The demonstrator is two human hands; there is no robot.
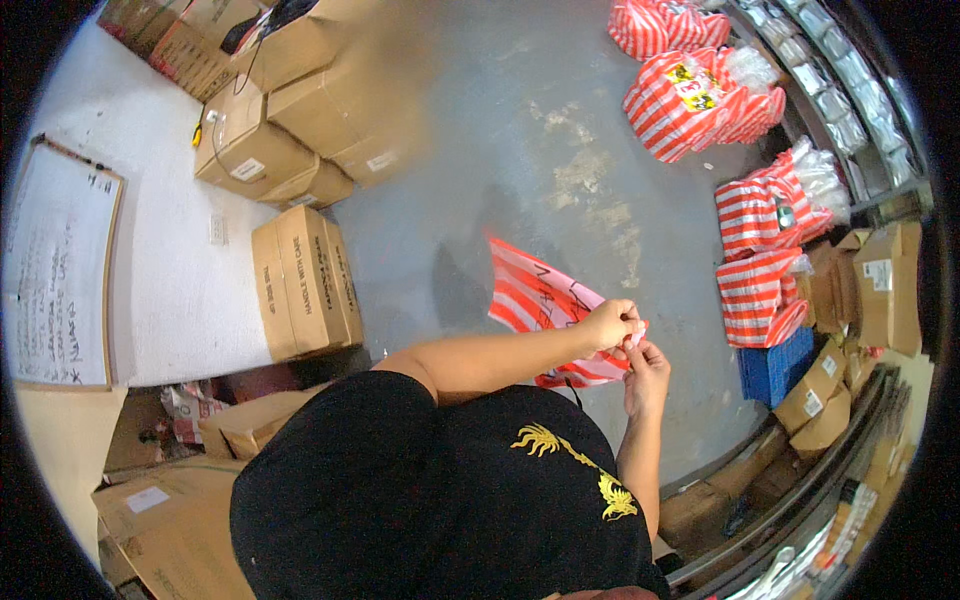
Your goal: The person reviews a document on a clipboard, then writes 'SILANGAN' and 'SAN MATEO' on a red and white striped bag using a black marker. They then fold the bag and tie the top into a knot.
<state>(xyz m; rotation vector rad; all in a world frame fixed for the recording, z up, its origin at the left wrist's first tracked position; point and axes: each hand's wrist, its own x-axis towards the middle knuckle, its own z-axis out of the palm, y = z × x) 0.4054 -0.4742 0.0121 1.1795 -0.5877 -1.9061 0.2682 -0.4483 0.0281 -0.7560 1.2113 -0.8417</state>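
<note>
A flat red-and-white striped plastic bag with handwritten black marks hangs in front of me over the grey floor. My left hand pinches the gathered end of the bag between thumb and fingers. Close against it, my right hand grips the same gathered end with its fingertips. A small twisted bit of the plastic shows between the two hands. My left forearm crosses in front of the bag and hides part of it.
Filled striped bags stand along the right, by shelving with wrapped packs. A blue crate and cardboard boxes sit nearer. On the left are stacked cartons, a printed carton and a whiteboard bearing writing.
</note>
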